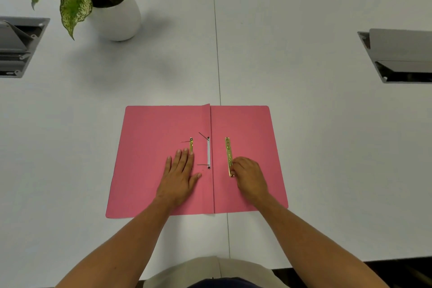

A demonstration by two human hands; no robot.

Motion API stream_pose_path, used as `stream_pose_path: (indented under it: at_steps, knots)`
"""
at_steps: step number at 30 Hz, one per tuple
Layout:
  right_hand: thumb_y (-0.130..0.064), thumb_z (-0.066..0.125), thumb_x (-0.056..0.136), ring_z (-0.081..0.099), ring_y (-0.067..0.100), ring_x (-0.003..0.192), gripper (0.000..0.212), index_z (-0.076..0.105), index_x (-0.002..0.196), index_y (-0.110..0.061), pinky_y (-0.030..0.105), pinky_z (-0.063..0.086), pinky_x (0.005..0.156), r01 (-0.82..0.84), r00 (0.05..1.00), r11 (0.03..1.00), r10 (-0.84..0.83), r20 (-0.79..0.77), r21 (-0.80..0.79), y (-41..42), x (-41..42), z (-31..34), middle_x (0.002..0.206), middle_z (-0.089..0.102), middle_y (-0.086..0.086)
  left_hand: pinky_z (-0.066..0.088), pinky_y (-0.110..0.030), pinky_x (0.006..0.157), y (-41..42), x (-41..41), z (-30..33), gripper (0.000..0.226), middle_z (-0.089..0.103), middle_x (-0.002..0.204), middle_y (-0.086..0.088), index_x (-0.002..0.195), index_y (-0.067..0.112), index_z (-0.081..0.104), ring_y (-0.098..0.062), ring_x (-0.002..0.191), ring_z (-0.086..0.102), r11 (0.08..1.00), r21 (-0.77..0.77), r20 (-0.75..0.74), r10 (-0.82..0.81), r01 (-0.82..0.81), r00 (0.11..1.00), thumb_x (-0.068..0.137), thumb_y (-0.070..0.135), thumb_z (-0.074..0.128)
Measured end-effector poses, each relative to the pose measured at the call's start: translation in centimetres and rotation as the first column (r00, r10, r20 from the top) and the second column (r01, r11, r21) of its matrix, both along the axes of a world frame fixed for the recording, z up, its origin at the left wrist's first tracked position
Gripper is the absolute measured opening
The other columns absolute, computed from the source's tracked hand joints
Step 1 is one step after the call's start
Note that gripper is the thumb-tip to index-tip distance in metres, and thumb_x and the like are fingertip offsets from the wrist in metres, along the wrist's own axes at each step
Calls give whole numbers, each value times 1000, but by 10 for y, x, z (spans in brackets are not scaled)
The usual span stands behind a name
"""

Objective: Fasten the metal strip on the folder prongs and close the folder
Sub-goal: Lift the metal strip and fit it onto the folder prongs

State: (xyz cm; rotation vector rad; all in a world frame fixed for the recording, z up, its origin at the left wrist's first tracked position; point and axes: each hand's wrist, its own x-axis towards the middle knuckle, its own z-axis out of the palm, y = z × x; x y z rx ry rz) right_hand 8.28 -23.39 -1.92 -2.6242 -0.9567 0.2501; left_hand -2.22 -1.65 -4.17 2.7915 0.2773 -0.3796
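A pink folder [247, 124] lies open and flat on the white table. Near its spine a white strip [208, 151] carries two thin dark prongs that stick out to the left. A gold metal strip [228, 151] lies on the right flap. My right hand [250, 176] is curled over its near end, fingertips touching it. A second, shorter gold piece [191, 145] lies on the left flap. My left hand [178, 175] rests flat on that flap, fingers spread, covering the piece's near end.
A potted plant [112, 9] in a white pot stands at the back left. Grey cable hatches are set into the table at the far left [18, 47] and far right [399, 56]. A seam [217, 42] runs down the table's middle.
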Motion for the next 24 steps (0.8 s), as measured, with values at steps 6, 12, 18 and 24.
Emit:
stream_pose_path:
  at_steps: [6, 12, 18, 24]
  knots:
    - [1, 73, 74, 62, 22, 83, 22, 67, 91, -10, 36, 51, 77, -8, 997, 996, 15, 76, -93, 4, -6, -1, 92, 68, 6, -14, -43, 119, -1, 0, -2, 71, -15, 160, -5, 150, 20, -12, -22, 147, -20, 1000, -14, -11, 11, -11, 1000, 96, 57, 15]
    - [3, 67, 78, 59, 23, 88, 23, 63, 98, -7, 36, 52, 80, 33, 999, 999, -33, 16, 1, 11, -11, 2, 96, 66, 9, -13, -41, 119, -2, 3, 5, 80, -12, 160, 7, 152, 27, 2, -11, 146, -21, 967, -238, 82, 117, -95, 990, 88, 73, 9]
    - [7, 59, 84, 56, 24, 100, 24, 60, 106, -3, 23, 42, 81, 77, 997, 980, -77, -6, 183, 27, -11, 15, 108, 63, 11, 4, -40, 121, -17, 30, 34, 78, 22, 160, -1, 137, 20, 50, -13, 150, 3, 923, -358, 325, 268, -145, 907, 89, 71, 15]
    - [15, 58, 80, 56, 29, 112, 25, 62, 101, 1, 33, 50, 89, 26, 998, 949, -42, 44, 314, 45, -8, 34, 119, 62, 18, 34, -38, 104, -21, 58, 55, 39, 62, 121, 3, 98, 21, 72, -21, 127, 45, 851, -468, 357, 428, -237, 831, 91, 52, 50]
